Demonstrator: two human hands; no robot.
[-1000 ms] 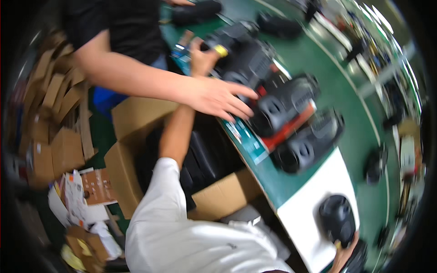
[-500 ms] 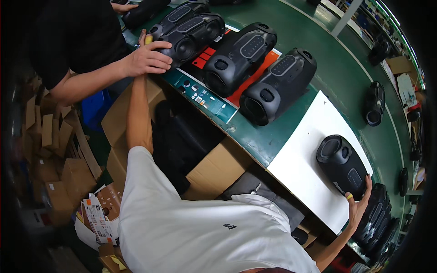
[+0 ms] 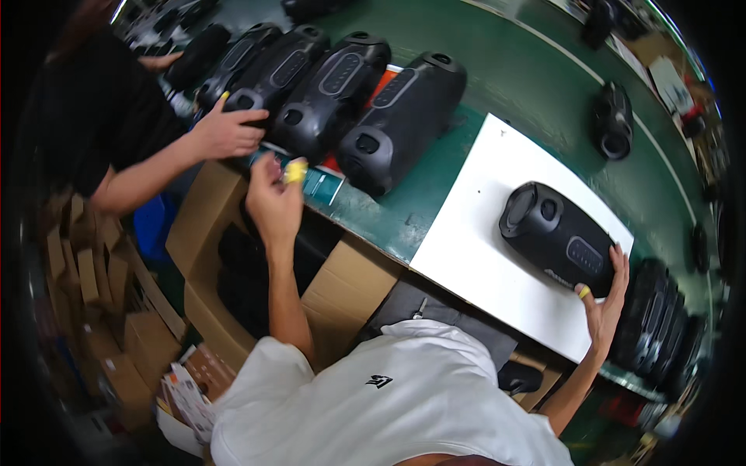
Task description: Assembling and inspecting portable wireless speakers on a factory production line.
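Observation:
A black portable speaker (image 3: pixel 556 233) lies on a white board (image 3: pixel 466 225) at the right of the green worktable. My right hand (image 3: pixel 604 299) grips its near right end, thumb on one side and fingers over the edge, a yellow band on the thumb. My left hand (image 3: pixel 276 206) hovers at the table's front edge, fingers half curled and apart, with yellow wrapping on one digit and nothing visible in it. Beyond it stands a row of black speakers, the closest being one speaker (image 3: pixel 330 89) and its right neighbour (image 3: pixel 404 120).
At left a co-worker's hand (image 3: pixel 229 132) rests against a speaker (image 3: pixel 280 70) in the row. Below the table edge is an open cardboard box (image 3: pixel 350 283). More speakers (image 3: pixel 649 318) stand packed at the right; another speaker (image 3: pixel 614 120) lies farther off on the green surface.
My left hand has drawn back from beside the co-worker's hand toward me and right. My right hand stays on its speaker. The view has shifted, and the row of speakers appears farther left.

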